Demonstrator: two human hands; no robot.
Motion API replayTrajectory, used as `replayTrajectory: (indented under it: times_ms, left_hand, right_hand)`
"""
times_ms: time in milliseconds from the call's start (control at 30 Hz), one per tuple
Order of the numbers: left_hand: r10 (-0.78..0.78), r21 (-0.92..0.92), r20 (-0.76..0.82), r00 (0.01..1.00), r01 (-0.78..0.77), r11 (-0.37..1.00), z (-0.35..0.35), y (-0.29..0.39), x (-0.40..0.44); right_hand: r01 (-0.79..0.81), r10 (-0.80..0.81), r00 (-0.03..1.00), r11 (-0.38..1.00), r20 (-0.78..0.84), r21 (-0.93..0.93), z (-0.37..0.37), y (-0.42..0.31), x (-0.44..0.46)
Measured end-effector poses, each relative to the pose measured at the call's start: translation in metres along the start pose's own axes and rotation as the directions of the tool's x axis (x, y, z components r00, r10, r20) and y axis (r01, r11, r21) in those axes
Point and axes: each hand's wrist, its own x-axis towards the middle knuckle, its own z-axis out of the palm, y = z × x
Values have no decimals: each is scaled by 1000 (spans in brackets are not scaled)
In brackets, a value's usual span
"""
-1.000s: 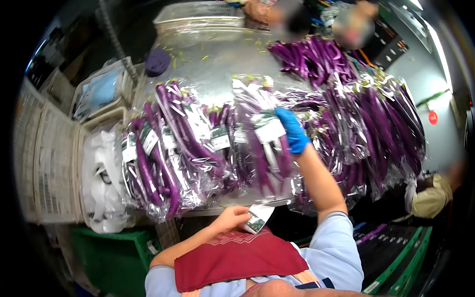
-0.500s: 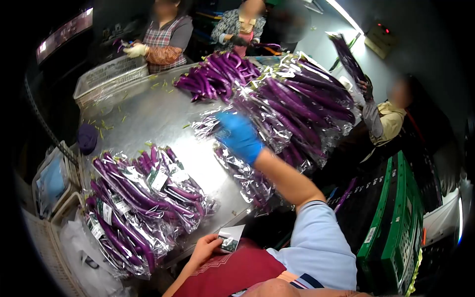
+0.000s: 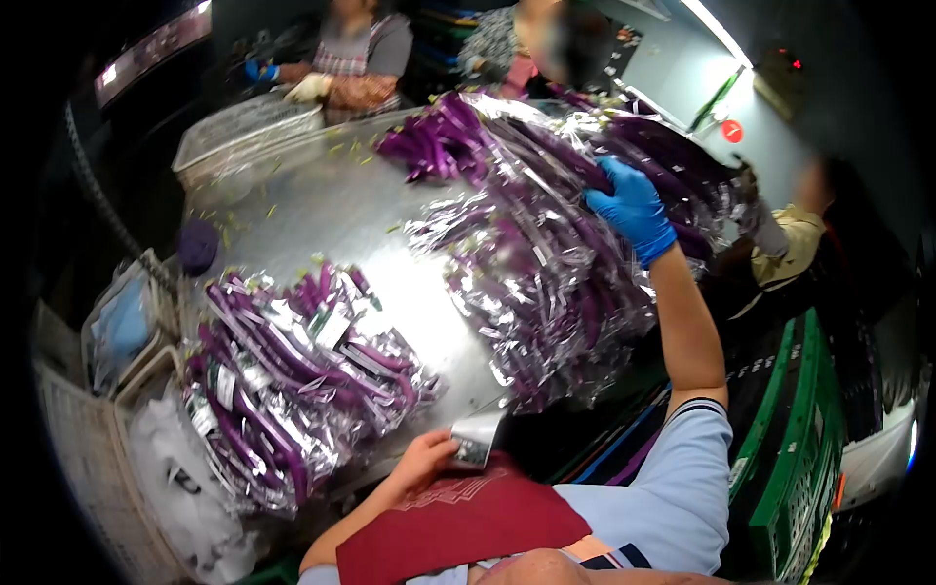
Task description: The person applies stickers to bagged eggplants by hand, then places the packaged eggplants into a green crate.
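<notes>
The right grip point(image 3: 634, 210) pinches bagged eggplants point(image 3: 563, 156); clinging film could drag neighbouring bags point(image 3: 526, 292) along. The left grip point(image 3: 426, 456) pinches a label point(image 3: 477, 439), which pressure could crease.

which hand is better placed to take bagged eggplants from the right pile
Probably the right: your right hand is on the bagged eggplants there, while your left hand is down by the apron, holding a label.
</notes>
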Motion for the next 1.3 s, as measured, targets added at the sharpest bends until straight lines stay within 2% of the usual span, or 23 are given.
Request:
replayTrajectory:
  times_ms: [67, 167, 267, 333, 367, 400, 433, 500, 533, 567, 600, 633, 700, 733, 767, 833, 867, 1000, 1100, 1167, 1200, 1233, 1300]
  left_hand:
    - [119, -132, 11, 993, -116, 984, 8, 0, -4]
    - [241, -203, -50, 969, -246, 948, 6, -6, -7]
    - [310, -211, -93, 946, -323, 923, -1, -9, -16]
    - [341, -230, -128, 931, -363, 903, -5, -11, -23]
    - [350, -239, -142, 926, -375, 895, -6, -11, -26]
    - [356, -246, -154, 922, -385, 890, -8, -11, -27]
    - [376, -246, -174, 910, -410, 878, -8, -11, -27]
    - [401, -247, -212, 891, -446, 860, -8, -11, -27]
    - [424, -239, -236, 874, -475, 847, -7, -10, -24]
    - [437, -220, -266, 860, -495, 841, -7, -8, -21]
    - [472, -187, -277, 837, -528, 828, -3, -2, -20]
    - [505, -156, -290, 813, -561, 813, 2, 5, -19]
    - [577, -81, -298, 760, -622, 779, 2, 12, -13]
    - [586, -74, -272, 764, -623, 778, 2, 17, -13]
    - [598, -65, -243, 764, -628, 776, 3, 22, -13]
    - [580, -100, -229, 782, -611, 785, 3, 22, -14]
    - [576, -132, -215, 789, -607, 783, 3, 21, -15]
    - [449, 63, -97, 888, -445, 893, -1, 6, -26]
    - [390, 63, -88, 916, -386, 920, 3, -1, -39]
    - [362, 58, -96, 927, -358, 932, 5, 0, -45]
    - [351, 58, -98, 931, -347, 936, 4, 0, -48]
    - [350, 46, -114, 930, -347, 937, 4, -2, -49]
    - [350, 19, -146, 925, -351, 936, 3, -4, -50]
  right_hand:
    - [-216, 113, 962, 869, 247, 445, 17, -33, 4]
    - [-514, 98, 854, 313, 511, 799, 103, -41, -12]
    - [-816, -9, 576, 60, 817, 575, 220, -29, -63]
    - [-830, 3, 553, -91, 833, 550, 321, -12, -113]
    - [-788, 158, 596, -76, 787, 611, 332, -19, -136]
    - [-806, 110, 591, 34, 799, 591, 352, -14, -152]
    - [-808, 203, 584, 243, 786, 537, 354, -18, -151]
    - [-633, 210, 742, 532, 636, 563, 356, -21, -155]
    - [-374, 194, 782, 907, 592, 196, 349, -19, -145]
    - [45, -68, 995, 963, 78, 265, 348, -25, -141]
    - [-93, 12, 975, 929, 222, 358, 338, -24, -144]
    - [-239, 72, 925, 873, 372, 425, 274, -59, -128]
    - [-813, -6, 420, 441, 907, 379, 210, -94, -124]
    - [-890, -185, 217, 366, 958, 272, 181, -113, -121]
    - [-937, -245, 270, 156, 931, 313, 176, -125, -133]
    - [-810, -231, 554, 69, 800, 582, 178, -140, -146]
    - [-847, -177, 531, -136, 829, 514, 173, -145, -142]
    - [-844, -312, 514, -354, 799, 404, 178, -134, -128]
    - [-886, -268, 463, -149, 845, 438, 191, -128, -133]
    - [-870, -106, 300, 378, 948, 317, 182, -127, -127]
    - [-526, -60, 534, 758, 843, 387, 195, -112, -136]
    - [-55, -97, 858, 959, 504, 279, 179, -121, -138]
    - [47, -214, 930, 877, 300, 479, 155, -135, -138]
